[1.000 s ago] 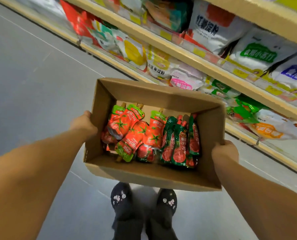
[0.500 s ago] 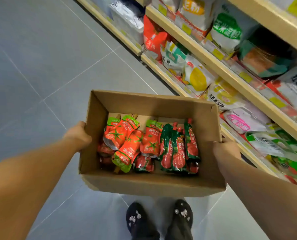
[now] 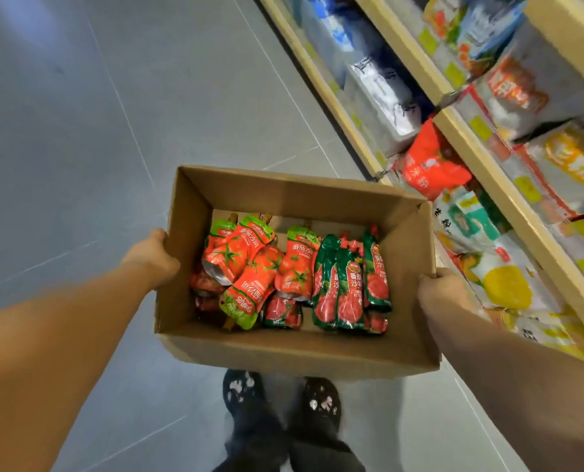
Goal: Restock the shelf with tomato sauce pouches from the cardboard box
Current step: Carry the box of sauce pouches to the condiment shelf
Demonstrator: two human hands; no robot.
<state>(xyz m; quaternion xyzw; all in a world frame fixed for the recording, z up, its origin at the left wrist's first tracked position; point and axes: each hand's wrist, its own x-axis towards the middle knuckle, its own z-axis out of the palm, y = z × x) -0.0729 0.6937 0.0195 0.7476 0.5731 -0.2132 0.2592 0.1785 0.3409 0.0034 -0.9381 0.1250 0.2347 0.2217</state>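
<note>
The person stands in the aisle holding the open cardboard box (image 3: 283, 349) level at waist height, the left hand (image 3: 152, 258) clasping its left wall and the right hand (image 3: 440, 292) its right wall, each thumb at the rim and the other fingers hidden behind the card. The tomato sauce pouches all lie inside on the box floor, red-and-light-green pouches (image 3: 246, 264) heaped on the left and dark green pouches (image 3: 348, 284) side by side on the right. The wooden shelf (image 3: 512, 206), crowded with bagged goods, runs just beside the box on the right, above the grey tiled floor (image 3: 79, 131).
</note>
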